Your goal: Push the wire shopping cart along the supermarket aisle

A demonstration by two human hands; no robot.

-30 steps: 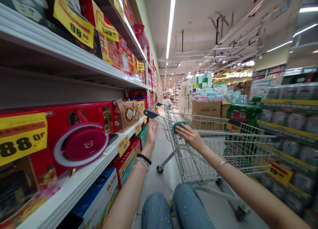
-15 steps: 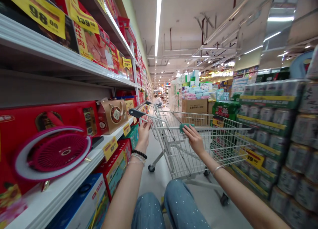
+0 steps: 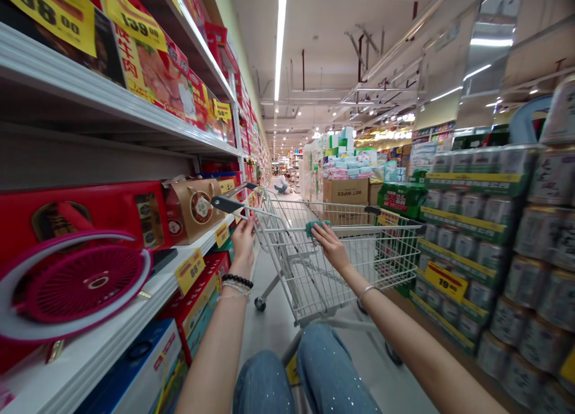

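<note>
Shopping cart [image 3: 305, 282] farther down the aisle [image 3: 274, 336]

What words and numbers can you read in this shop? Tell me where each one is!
"98.00": yellow tag, top shelf
"139.00": yellow tag
"牛肉": red box
"58.00": shelf tag
"88": shelf tag, the rest is blurred
"19": yellow sign, the rest is blurred
"WET": carton, partly behind the cart
The print on the cans is too blurred to read.
</note>
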